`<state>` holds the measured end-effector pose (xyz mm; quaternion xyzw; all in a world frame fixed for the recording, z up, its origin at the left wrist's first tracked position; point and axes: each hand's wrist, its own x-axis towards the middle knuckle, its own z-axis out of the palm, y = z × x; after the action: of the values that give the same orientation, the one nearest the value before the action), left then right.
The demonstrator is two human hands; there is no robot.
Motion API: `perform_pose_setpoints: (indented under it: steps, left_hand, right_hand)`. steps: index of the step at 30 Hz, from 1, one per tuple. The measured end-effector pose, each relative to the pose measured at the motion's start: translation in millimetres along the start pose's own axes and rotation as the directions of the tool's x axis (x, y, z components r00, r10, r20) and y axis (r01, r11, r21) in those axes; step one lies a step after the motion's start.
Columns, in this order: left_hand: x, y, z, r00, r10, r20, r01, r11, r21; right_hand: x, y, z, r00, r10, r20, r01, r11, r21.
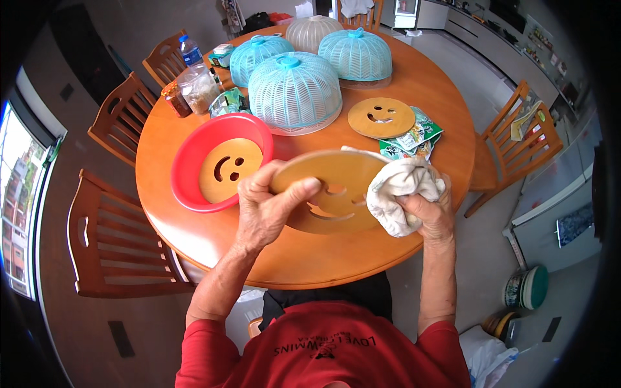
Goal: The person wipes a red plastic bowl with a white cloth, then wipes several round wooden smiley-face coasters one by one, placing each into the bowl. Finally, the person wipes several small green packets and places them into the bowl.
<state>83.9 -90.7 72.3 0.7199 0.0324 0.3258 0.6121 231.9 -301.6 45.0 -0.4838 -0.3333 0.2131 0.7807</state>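
Note:
Above the near part of the round table, my left hand [268, 200] grips the left edge of a round wooden trivet [330, 174] with a cut-out smiley face, thumb on top. My right hand [427, 210] is closed on a crumpled white cloth [401, 197], which presses against the trivet's right edge. A red plastic basin [184, 165] stands to the left with a second smiley trivet [217, 171] in it. A third smiley trivet [381, 118] lies beyond my right hand, partly on green packets [420, 132].
Several mesh food covers stand across the far side of the wooden table [278, 262], the nearest a blue food cover [294, 94]. Left of them are a glass jar [198, 89], a red-lidded jar and a water bottle [189, 50]. Chairs surround the table, including a wooden chair [119, 239].

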Motion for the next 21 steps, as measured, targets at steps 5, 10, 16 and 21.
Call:
perform_pose_setpoints:
  steps: [5,10,16,21]
  left_hand:
    - [-1.1,-25.4,14.2,0.938,-0.202,-0.281,0.087,0.923,-0.375]
    - [3.4,-41.5,34.6,0.847,-0.408,-0.341,0.084,0.735,-0.673]
    - [3.1,-49.5,58.4,0.774,-0.549,-0.316,0.098,0.597,-0.796]
    - [1.2,-63.7,38.7,0.833,-0.504,-0.228,0.126,0.574,-0.809]
  right_hand:
    - [-8.7,56.9,-5.8,0.998,-0.024,-0.059,0.045,0.917,0.397]
    - [-26.0,90.7,14.2,0.997,0.071,0.032,-0.077,0.869,0.489]
    - [-56.8,115.3,53.6,0.973,0.221,-0.058,-0.187,0.917,0.353]
    - [-62.5,57.3,35.2,0.896,0.254,0.364,-0.213,0.966,-0.149]
